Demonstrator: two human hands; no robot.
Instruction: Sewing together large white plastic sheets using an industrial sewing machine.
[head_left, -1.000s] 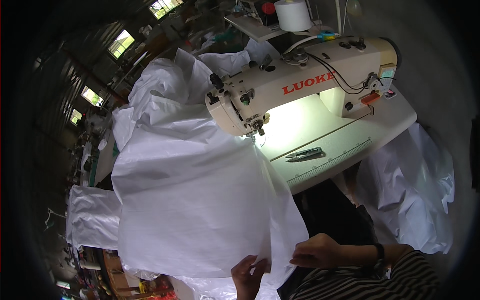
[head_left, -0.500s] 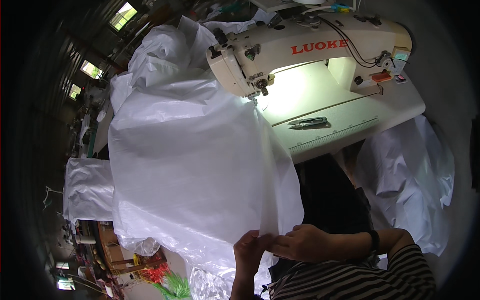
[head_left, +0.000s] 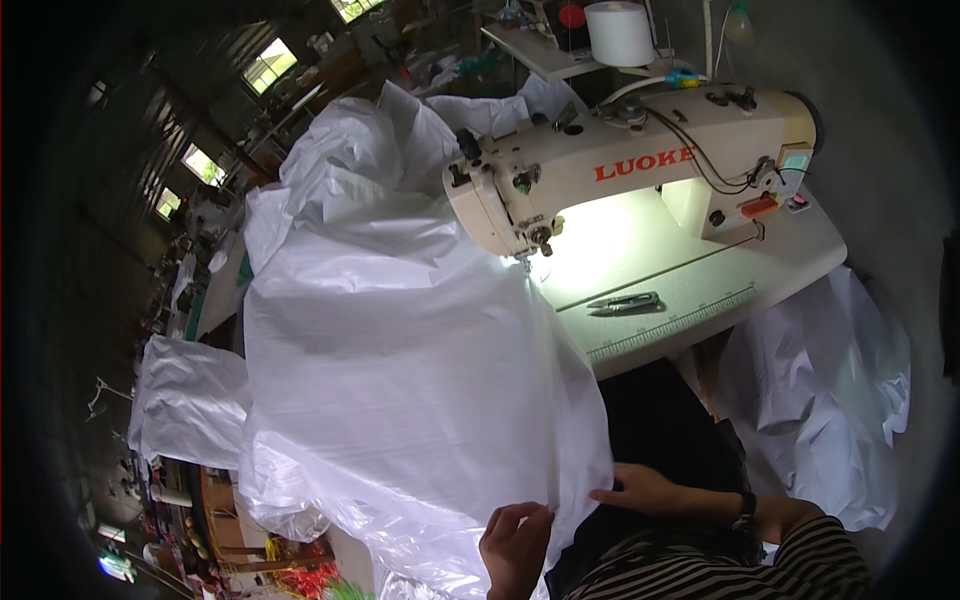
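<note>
White, softly shining sheeting (head_left: pixel 400 390) is spread in a broad drop to the left of a cream sewing machine (head_left: pixel 640 160), with its far part heaped in folds behind the machine's head and its near end brought down to the two hands. By the left hand (head_left: pixel 517 548) the sheeting is pinched near its lower right edge, the fingers being curled in against the thumb with no gap seen between them. The right hand (head_left: pixel 640 490) is placed just beside, at the outer edge of the sheeting, with the fingers partly bent; whether the edge is gripped there or merely touched cannot be made out. A dark band (head_left: pixel 743 512) is worn on the right wrist, below a striped sleeve (head_left: pixel 810 550). On the lit machine bed (head_left: pixel 720 270), a pair of thread snips (head_left: pixel 627 303) is laid beside a printed ruler scale (head_left: pixel 675 322). Behind the machine a cone of white thread (head_left: pixel 619 35) is stood, and more white material (head_left: pixel 830 400) is hung at the right, below the bed's end.
</note>
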